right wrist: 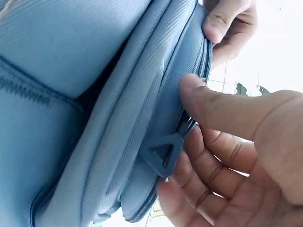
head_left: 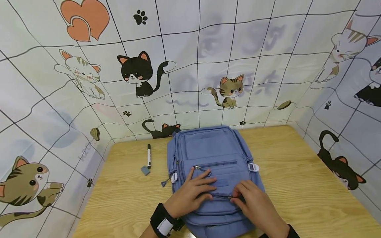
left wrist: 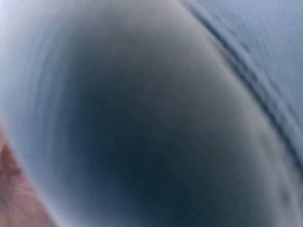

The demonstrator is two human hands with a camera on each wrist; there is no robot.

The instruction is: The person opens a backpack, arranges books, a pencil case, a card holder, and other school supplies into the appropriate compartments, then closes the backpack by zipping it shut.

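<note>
A blue backpack point(head_left: 211, 142) lies front side up on the wooden table, its top toward the back wall. My left hand point(head_left: 191, 193) rests on its front panel with fingers extended, just below the upper pocket zipper point(head_left: 218, 163). At the lower front pocket, my right hand point(head_left: 257, 201) pinches the zipper slider point(head_left: 230, 197) between thumb and fingers. Up close in the right wrist view, a triangular zipper pull point(right wrist: 150, 156) hangs beside those fingers. Blurred blue fabric point(left wrist: 265, 28) fills much of the left wrist view, with some skin at its lower left edge.
Left of the backpack, a black-and-white marker point(head_left: 149, 157) lies on the table point(head_left: 125, 195) by a small blue-grey square piece point(head_left: 145, 170). White buckles point(head_left: 253, 167) sit at the bag's sides. A cat-print cloth point(head_left: 184, 49) encloses the table's back and sides.
</note>
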